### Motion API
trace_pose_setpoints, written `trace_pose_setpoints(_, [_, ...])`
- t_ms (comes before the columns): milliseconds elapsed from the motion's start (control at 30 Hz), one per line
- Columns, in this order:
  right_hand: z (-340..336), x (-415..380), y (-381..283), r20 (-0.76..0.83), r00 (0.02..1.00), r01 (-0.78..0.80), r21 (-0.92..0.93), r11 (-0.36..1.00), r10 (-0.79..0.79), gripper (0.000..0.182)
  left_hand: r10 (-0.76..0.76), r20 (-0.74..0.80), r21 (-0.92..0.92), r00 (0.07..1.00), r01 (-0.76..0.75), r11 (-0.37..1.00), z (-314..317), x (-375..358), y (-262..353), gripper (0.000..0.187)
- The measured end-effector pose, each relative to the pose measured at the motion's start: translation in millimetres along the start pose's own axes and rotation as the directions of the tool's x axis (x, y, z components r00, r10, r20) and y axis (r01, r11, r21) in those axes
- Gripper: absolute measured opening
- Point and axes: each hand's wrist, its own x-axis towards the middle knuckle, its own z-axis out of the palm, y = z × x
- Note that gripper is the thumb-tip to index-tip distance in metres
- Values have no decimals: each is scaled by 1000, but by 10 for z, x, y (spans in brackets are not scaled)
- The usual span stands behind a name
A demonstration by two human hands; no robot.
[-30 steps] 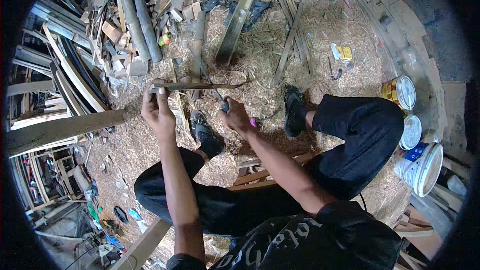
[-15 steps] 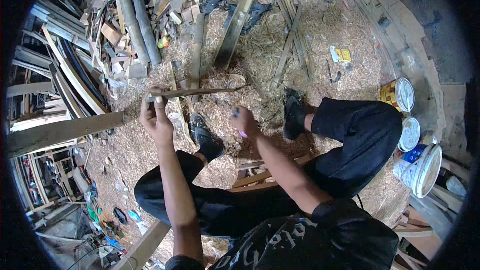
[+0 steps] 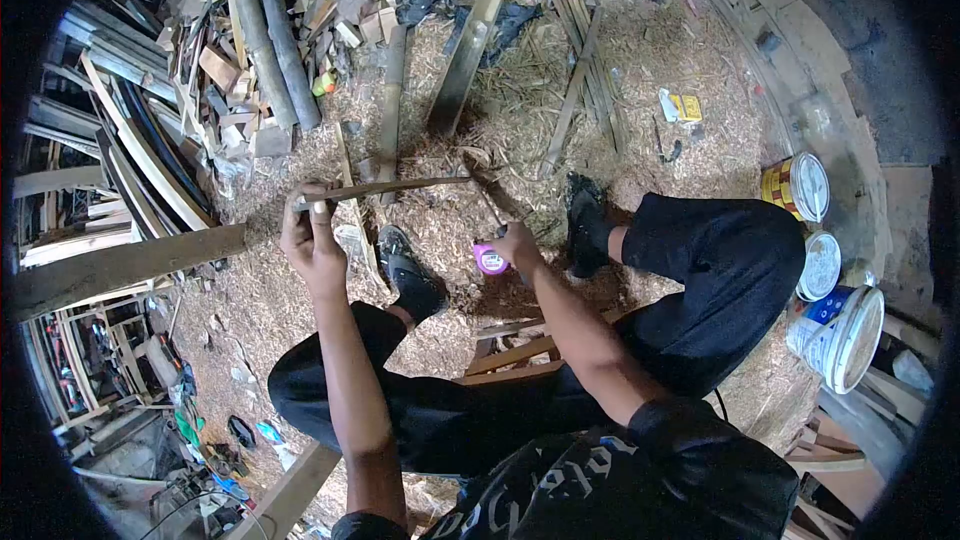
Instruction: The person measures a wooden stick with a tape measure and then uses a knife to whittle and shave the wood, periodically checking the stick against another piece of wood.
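My left hand point(image 3: 318, 238) is raised, thumb and fingers pinching one end of a narrow wooden strip point(image 3: 400, 185). The strip lies nearly level across the view, its far end pointing right. Lower and to the right, my right hand point(image 3: 518, 242) is closed, with a pink tape measure point(image 3: 491, 260) at its fingers. A slim dark length point(image 3: 488, 198) runs up from this hand towards the strip's right end; I cannot tell what it is.
Wood shavings cover the floor point(image 3: 690, 170) around my shoes. Offcuts point(image 3: 345, 0) are heaped at the back left, with long boards point(image 3: 465, 65) in front. Buckets point(image 3: 835, 340) stand at the right. A thick beam point(image 3: 130, 265) juts in from the left.
My right hand has shifted right and slightly down and turned, bringing the pink tape measure into plain view. The strip's right end has moved a little left; my left hand keeps its pinch.
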Motion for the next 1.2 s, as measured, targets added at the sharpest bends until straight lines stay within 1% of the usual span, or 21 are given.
trace_pose_setpoints(67, [22, -46, -67, -30, 999, 13, 124, 992, -9, 38, -8, 2, -2, 1000, 8, 1000, 45, -1, 19, 16])
trace_pose_setpoints(167, [154, -54, -150, -115, 991, 83, 168, 982, -64, 40, -31, 3, 19, 1000, 31, 999, 2, 7, -4, 17])
trace_pose_setpoints(233, [109, -89, -58, -76, 995, 79, 126, 989, -70, 39, -7, 31, -38, 999, 8, 999, 2, 29, 38, 17])
trace_pose_setpoints(300, [51, -122, 51, 12, 994, -111, 139, 984, 111, 38, -47, 68, -51, 997, 50, 997, -124, 49, 5, 19])
trace_pose_setpoints(333, [63, -111, 76, -59, 998, -25, 59, 998, 28, 38, -95, 107, -63, 990, 102, 993, -175, 64, -14, 21])
trace_pose_setpoints(367, [88, -63, 67, -64, 998, -22, 60, 998, 26, 38, -90, 108, -65, 990, 97, 993, -200, 80, -54, 21])
trace_pose_setpoints(467, [71, -174, -353, -110, 991, 100, 288, 952, -71, 31, -50, 153, 96, 987, 35, 995, -222, 83, -18, 18])
trace_pose_setpoints(500, [85, -225, -527, -263, 939, 314, 389, 866, -222, 26, -52, 148, 97, 988, 38, 995, -250, 78, -9, 18])
trace_pose_setpoints(567, [-261, -327, -1024, -133, 925, 374, 169, 912, -355, 29, -113, 201, 45, 973, 106, 993, -282, 99, 14, 18])
trace_pose_setpoints(633, [-491, -572, -1479, -85, 944, 328, 354, 876, -319, 25, -67, 205, -23, 977, 73, 997, -231, 124, 28, 16])
trace_pose_setpoints(733, [-708, -889, -1873, -240, 851, 525, 429, 735, -467, 18, -60, 221, -71, 974, 77, 995, -211, 126, 21, 16])
trace_pose_setpoints(833, [-447, -693, -1568, -311, 829, 556, 358, 750, -466, 18, -40, 242, -33, 969, 50, 998, -209, 139, 43, 16])
trace_pose_setpoints(867, [-426, -650, -1462, -274, 911, 393, 353, 849, -307, 20, -42, 264, -32, 964, 53, 998, -200, 145, 55, 16])
trace_pose_setpoints(900, [-222, -308, -1115, -158, 933, 354, 231, 906, -324, 26, -44, 285, -30, 958, 55, 998, -184, 146, 68, 16])
trace_pose_setpoints(933, [-43, -167, -799, -271, 916, 353, 189, 916, -297, 30, -25, 287, 11, 958, 23, 1000, -141, 127, 87, 16])
trace_pose_setpoints(967, [-298, -340, -856, -184, 950, 294, 260, 920, -252, 29, -7, 294, 51, 956, -9, 999, -90, 114, 102, 15])
trace_pose_setpoints(1033, [-343, -348, -955, -189, 944, 305, 203, 930, -269, 28, -32, 314, 45, 949, 19, 999, -20, 91, 98, 16])
trace_pose_setpoints(1100, [-425, -454, -1224, -61, 971, 238, 326, 915, -231, 24, -47, 287, 14, 957, 45, 999, 20, 104, 129, 15])
trace_pose_setpoints(1133, [-526, -598, -1368, -204, 920, 381, 276, 882, -334, 19, -55, 251, -16, 966, 61, 998, 38, 122, 129, 14])
trace_pose_setpoints(1167, [-514, -630, -1402, -197, 923, 376, 278, 884, -331, 19, -62, 250, -13, 966, 68, 998, 10, 123, 97, 14])
trace_pose_setpoints(1200, [-506, -626, -1425, -234, 884, 463, 325, 824, -404, 17, -59, 253, -29, 966, 69, 997, -32, 148, 39, 15])
